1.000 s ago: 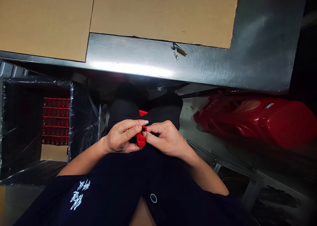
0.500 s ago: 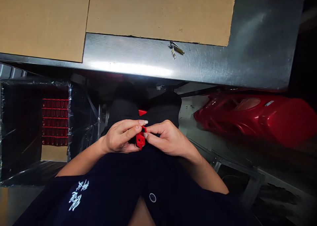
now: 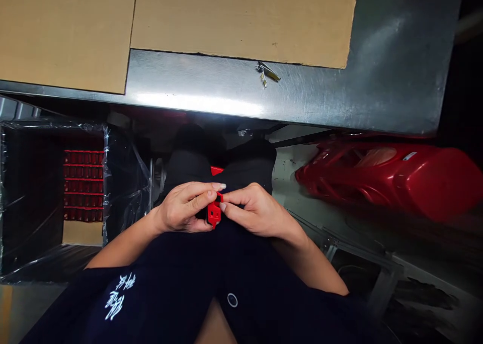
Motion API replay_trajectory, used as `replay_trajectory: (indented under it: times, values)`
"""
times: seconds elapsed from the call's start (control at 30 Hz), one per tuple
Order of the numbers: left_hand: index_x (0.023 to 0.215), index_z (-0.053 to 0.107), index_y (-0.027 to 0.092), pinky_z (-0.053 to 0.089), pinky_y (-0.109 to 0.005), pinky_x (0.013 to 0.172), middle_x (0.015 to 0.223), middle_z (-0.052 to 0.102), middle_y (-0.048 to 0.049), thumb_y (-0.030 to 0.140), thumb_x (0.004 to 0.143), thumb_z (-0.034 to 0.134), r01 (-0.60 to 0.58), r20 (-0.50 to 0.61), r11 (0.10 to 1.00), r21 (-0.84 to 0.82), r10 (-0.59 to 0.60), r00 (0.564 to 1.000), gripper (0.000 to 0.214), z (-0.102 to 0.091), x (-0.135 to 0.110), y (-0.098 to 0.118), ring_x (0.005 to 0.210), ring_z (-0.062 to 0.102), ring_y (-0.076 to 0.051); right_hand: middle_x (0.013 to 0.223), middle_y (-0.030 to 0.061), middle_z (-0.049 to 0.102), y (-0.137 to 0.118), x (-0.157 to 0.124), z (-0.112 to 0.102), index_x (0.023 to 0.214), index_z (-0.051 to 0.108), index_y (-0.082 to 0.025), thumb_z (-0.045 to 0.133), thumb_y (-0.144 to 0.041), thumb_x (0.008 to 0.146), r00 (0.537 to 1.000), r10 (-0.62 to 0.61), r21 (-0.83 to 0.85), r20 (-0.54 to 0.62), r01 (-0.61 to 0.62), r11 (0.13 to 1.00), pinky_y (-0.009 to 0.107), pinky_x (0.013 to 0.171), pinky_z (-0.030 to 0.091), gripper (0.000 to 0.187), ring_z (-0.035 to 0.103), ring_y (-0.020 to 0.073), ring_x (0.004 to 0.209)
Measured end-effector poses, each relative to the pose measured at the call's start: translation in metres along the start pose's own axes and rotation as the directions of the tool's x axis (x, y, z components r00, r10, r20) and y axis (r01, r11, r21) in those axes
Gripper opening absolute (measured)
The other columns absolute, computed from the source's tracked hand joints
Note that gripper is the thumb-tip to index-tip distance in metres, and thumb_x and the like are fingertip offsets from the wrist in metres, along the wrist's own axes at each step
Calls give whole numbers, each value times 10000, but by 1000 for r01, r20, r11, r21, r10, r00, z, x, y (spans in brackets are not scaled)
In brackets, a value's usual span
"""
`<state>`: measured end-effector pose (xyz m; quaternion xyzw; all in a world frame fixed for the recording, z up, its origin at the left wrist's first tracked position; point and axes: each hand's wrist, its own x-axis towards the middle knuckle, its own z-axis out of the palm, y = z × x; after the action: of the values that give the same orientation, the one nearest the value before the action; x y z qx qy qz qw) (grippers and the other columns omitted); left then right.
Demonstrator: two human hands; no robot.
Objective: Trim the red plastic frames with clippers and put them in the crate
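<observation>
A small red plastic part [image 3: 214,214] sits in front of my lap, pinched between both hands. My left hand [image 3: 183,208] holds it from the left, with thumb and fingers closed around its upper end. My right hand [image 3: 256,211] grips it from the right, and the fingertips meet it near the same spot. A red edge [image 3: 217,171] shows beyond my fingers, and I cannot tell whether it belongs to the same part. My fingers hide the top of the part.
Ahead is a steel table edge [image 3: 264,95] with cardboard sheets [image 3: 241,17] and a small metal clip [image 3: 266,72]. To the left stands a plastic-wrapped rack [image 3: 83,185] of red items. A glossy red moulded panel [image 3: 392,178] lies to the right.
The whole view has drifted slightly. My hands keep the same hold on the red part, with no clear movement.
</observation>
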<state>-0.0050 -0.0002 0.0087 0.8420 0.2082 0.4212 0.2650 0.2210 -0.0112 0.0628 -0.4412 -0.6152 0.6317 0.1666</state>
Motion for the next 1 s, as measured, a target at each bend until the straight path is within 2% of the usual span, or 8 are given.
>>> replay_trajectory:
  times: [0.1,0.2,0.47,0.57,0.63,0.7,0.83,1.0]
  values:
    - [1569,361,197,683,-342,838,1238,712,-165,326,837,803,15,-1,1000,-11,-15,1000,865,0,0,0,1113,762,-253,540,-68,324,1,-1,-3,642,631,-148,508,-216,920,999,-28,27,28,27,999,231,479,224,311,270,57,492]
    - [1561,372,134,679,-350,838,1227,704,-202,342,823,817,-1,3,1000,-23,1,1000,887,-1,0,0,1116,759,-280,532,-69,333,0,-1,-4,705,690,-145,503,-198,905,998,-34,49,54,31,998,230,477,227,279,260,59,486]
    - [1561,377,109,677,-360,846,1233,698,-209,284,806,822,-8,-16,1000,-11,8,1000,894,0,0,0,1114,755,-276,518,-51,469,-3,0,-1,724,756,-140,521,-206,874,999,36,-32,-22,-37,999,232,496,259,286,325,66,488]
    - [1554,393,103,676,-356,861,1223,697,-203,324,780,840,29,-37,999,-33,-30,999,920,0,0,0,1107,754,-273,671,-35,683,1,-2,-7,956,791,-167,468,-144,855,998,2,75,62,-7,997,214,517,320,339,423,68,495]
    - [1548,408,118,674,-364,869,1217,701,-192,359,757,851,86,-52,995,-48,-89,995,938,0,1,1,1086,757,-268,820,-5,771,4,-3,-9,1088,770,-178,488,-157,870,999,24,153,39,-30,988,215,566,385,357,548,89,565]
    - [1541,422,134,672,-377,870,1212,706,-183,378,742,853,126,-63,990,-65,-130,990,940,0,2,1,1071,756,-266,806,13,769,6,-3,-8,1044,765,-168,557,-213,884,998,56,173,-23,-51,984,228,610,421,266,608,116,628]
    - [1531,434,129,665,-401,877,1194,719,-181,372,716,867,141,-78,986,-91,-148,986,954,3,1,1,1066,748,-273,698,0,690,4,0,-3,801,718,-165,610,-240,855,996,41,146,-76,-30,989,246,629,434,142,578,120,621]
    - [1543,424,171,662,-419,863,1211,718,-167,405,738,846,186,-72,976,-112,-195,978,939,4,-2,1,1076,742,-278,720,-1,725,7,7,1,775,693,-173,553,-182,830,995,61,238,-73,-42,970,244,640,444,151,622,126,649]
